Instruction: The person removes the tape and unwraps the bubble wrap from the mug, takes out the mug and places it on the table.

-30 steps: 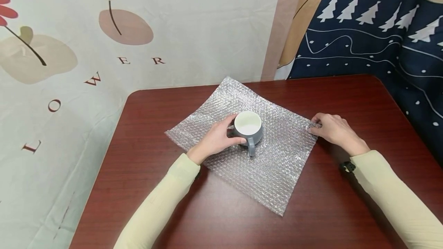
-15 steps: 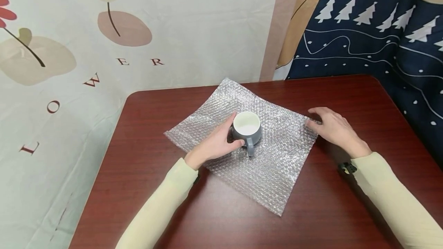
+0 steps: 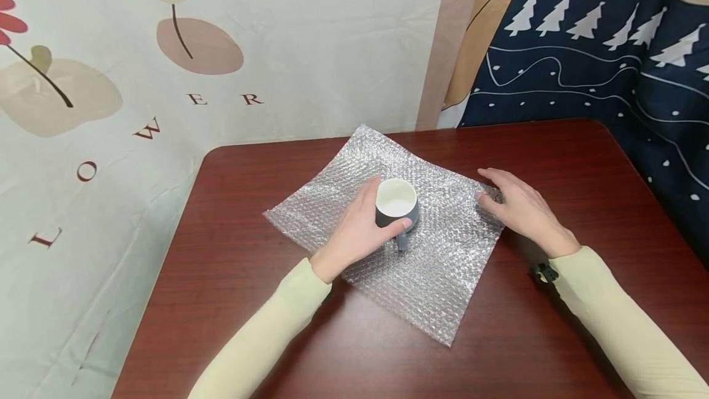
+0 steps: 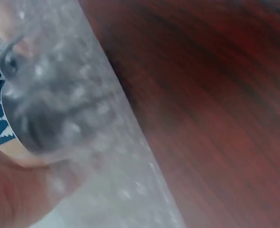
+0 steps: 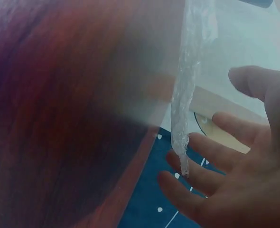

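Observation:
A grey mug (image 3: 397, 199) with a white inside stands upright near the middle of a sheet of bubble wrap (image 3: 437, 276). My left hand (image 3: 359, 226) holds the mug from its left, fingers at the far side and thumb across the front above the handle (image 3: 402, 241). In the left wrist view, the mug (image 4: 40, 114) shows blurred through the clear wrap. Over the sheet's right corner is my right hand (image 3: 523, 211), fingers spread and gripping nothing. The right wrist view has the wrap's edge (image 5: 182, 109) beside the extended fingers; contact is unclear.
The dark red wooden table (image 3: 232, 214) carries the wrap, which lies diagonally on it. A pale printed cloth (image 3: 332, 48) hangs behind the table, and a navy cloth with white trees (image 3: 554, 72) hangs at the back right.
My right hand has let go of the wrap's right corner, spread its fingers and shifted slightly left. My left hand has moved right, its thumb further across the mug. The mug has hardly moved.

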{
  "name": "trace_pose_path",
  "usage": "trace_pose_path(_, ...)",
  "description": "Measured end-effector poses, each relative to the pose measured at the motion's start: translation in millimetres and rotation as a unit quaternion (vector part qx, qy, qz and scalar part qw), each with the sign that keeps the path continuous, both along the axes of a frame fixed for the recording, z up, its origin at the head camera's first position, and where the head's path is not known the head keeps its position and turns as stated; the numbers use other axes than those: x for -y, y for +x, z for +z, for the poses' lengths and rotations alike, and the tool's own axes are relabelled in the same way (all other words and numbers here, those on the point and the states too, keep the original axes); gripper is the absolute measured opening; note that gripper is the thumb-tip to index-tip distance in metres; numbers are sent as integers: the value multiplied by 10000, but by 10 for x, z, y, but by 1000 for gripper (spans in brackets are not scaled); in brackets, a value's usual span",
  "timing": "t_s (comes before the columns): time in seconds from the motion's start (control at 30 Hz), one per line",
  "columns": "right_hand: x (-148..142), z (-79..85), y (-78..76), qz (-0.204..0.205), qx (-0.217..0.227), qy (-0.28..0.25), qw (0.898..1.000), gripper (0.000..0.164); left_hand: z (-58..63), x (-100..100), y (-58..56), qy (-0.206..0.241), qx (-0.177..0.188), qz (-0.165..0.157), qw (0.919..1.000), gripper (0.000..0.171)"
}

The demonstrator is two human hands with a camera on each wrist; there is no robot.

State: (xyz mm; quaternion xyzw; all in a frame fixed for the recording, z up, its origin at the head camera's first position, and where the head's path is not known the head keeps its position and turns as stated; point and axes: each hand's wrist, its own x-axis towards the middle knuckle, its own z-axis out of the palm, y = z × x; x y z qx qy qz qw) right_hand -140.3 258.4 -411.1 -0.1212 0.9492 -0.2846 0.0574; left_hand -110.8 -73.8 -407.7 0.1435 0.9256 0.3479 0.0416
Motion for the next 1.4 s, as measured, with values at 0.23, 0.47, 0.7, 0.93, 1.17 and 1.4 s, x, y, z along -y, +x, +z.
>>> trace_pose_path(0.23,58,-24,-10,359,264,352,9984,70,-5,-182,-70,-176,-169,232,9994,107)
trace_pose_path(0.47,99,-42,3,612,450,711,9946,73,16,-292,-110,-398,-196,322,9985,106)
trace_pose_path(0.7,100,-50,11,718,604,1002,9905,75,36,-304,-105,-457,-16,454,9979,100)
trace_pose_path(0.93,109,-63,13,699,742,1080,9889,74,53,-259,-115,-406,-111,321,9986,96)
trace_pose_path(1.17,116,-53,7,683,846,1046,9886,76,85,-192,-88,-191,-279,299,9990,95)
trace_pose_path(1.4,110,-60,4,681,883,1025,9885,76,184,-42,-66,-92,-395,436,9982,91)
